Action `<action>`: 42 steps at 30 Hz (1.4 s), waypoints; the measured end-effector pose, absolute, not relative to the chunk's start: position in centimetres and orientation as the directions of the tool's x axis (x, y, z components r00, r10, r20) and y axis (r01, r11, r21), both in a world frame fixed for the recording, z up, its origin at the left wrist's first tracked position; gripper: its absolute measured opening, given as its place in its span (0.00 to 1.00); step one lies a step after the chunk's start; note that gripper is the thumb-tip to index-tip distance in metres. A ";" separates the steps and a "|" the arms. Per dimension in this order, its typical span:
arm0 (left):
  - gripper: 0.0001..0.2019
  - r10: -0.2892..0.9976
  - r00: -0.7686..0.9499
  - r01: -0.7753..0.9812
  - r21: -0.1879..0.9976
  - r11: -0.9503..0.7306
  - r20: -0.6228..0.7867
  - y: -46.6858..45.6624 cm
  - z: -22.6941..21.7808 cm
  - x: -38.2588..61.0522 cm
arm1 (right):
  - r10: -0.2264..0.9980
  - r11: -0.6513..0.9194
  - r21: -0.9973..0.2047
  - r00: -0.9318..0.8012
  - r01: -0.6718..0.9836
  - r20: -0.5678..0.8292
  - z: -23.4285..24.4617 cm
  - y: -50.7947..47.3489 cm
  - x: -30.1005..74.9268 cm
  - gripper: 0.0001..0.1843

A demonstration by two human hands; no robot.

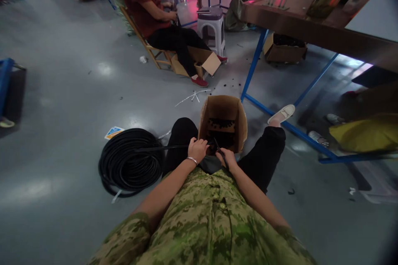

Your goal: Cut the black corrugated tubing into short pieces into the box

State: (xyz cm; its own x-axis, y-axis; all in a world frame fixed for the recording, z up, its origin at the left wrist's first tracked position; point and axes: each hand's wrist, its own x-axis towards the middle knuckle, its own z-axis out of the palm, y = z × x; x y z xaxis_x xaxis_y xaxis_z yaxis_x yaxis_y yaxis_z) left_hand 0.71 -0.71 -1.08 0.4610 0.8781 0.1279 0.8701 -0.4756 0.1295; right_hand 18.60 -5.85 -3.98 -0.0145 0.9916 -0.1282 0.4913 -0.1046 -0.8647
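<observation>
My left hand is closed round a black tube that runs left to a large black coil lying on the floor. My right hand is closed on a dark scissor-like tool right beside the tube's end. Both hands sit at the near edge of an open cardboard box held between my knees. Short black cut pieces lie inside the box.
Another person sits on a wooden chair ahead with a cardboard box at their feet. A blue-framed workbench stands at right, a white stool behind. White scraps and a sticker lie on the grey floor.
</observation>
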 end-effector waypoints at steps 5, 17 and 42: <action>0.11 0.880 0.450 0.872 0.138 -0.470 0.152 -0.8 -0.9 0.7 | 0.971 -0.218 -0.905 -0.012 0.365 -0.239 -4.1 -5.9 18.6 0.12; 0.13 0.891 0.321 0.864 0.285 -0.414 0.321 -1.1 0.1 0.8 | 0.981 0.010 -0.847 -0.171 0.531 -0.096 -3.5 -6.6 19.7 0.18; 0.14 0.827 0.494 0.802 0.228 -0.553 0.268 -1.6 0.3 1.5 | 0.987 -0.033 -0.884 -0.125 0.466 -0.103 -3.9 -6.8 19.1 0.17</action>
